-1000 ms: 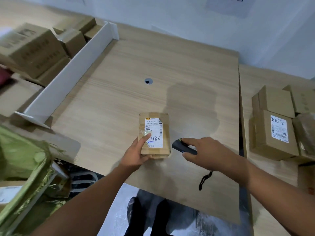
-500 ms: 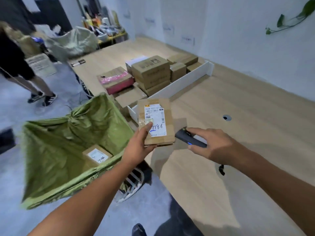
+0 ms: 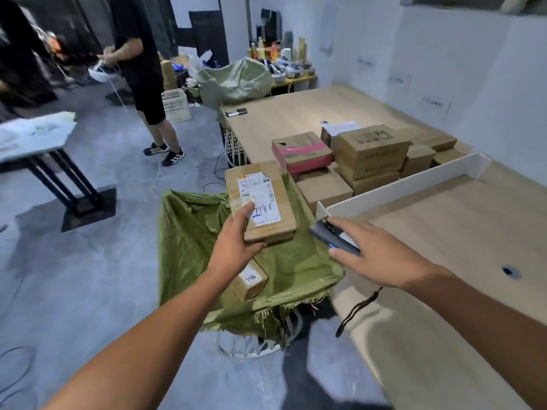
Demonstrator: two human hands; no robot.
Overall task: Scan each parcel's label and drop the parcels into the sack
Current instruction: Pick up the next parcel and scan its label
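Observation:
My left hand (image 3: 235, 241) grips a small cardboard parcel (image 3: 262, 202) from its near end, thumb on the white label marked 7786. The parcel hangs over the open green sack (image 3: 189, 232), which stands on the floor beside the table. Another labelled parcel (image 3: 251, 281) lies inside the sack, partly hidden by my forearm. My right hand (image 3: 376, 253) holds a dark handheld scanner (image 3: 334, 236) over the sack's right rim, its nose towards the parcel. A black wrist strap (image 3: 356, 310) dangles from it.
A wooden table (image 3: 444, 232) runs along the right, with a white divider (image 3: 399, 187) across it. Beyond the divider sit several stacked cardboard boxes (image 3: 370, 152), one with pink tape (image 3: 302, 152). A person in black (image 3: 142, 69) stands on the grey floor at far left, near another table (image 3: 32, 134).
My left hand has lifted the parcel off the table and carried it left over the sack. My right hand followed with the scanner. My view has swung left towards the room.

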